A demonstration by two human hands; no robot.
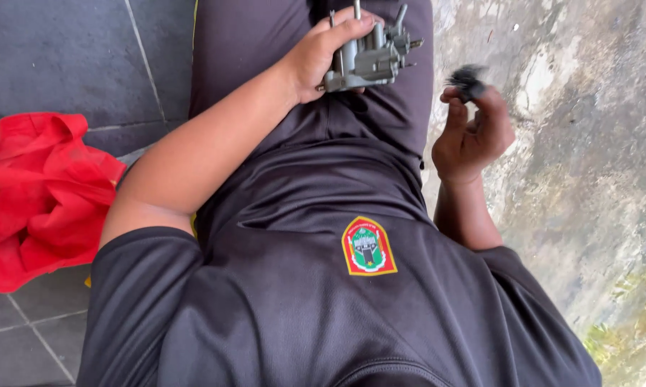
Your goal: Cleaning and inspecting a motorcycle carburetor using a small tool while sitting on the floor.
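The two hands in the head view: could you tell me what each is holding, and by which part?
Left hand grips the grey metal part around its body. Right hand pinches a small dark blurred object at its fingertips.

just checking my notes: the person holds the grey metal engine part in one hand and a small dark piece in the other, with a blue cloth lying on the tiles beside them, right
Not quite: the cloth is red, not blue, as the head view shows. The rest stands: the left hand holds the grey metal engine part, the right hand pinches a small dark piece, and the cloth lies on the tiles beside the person.
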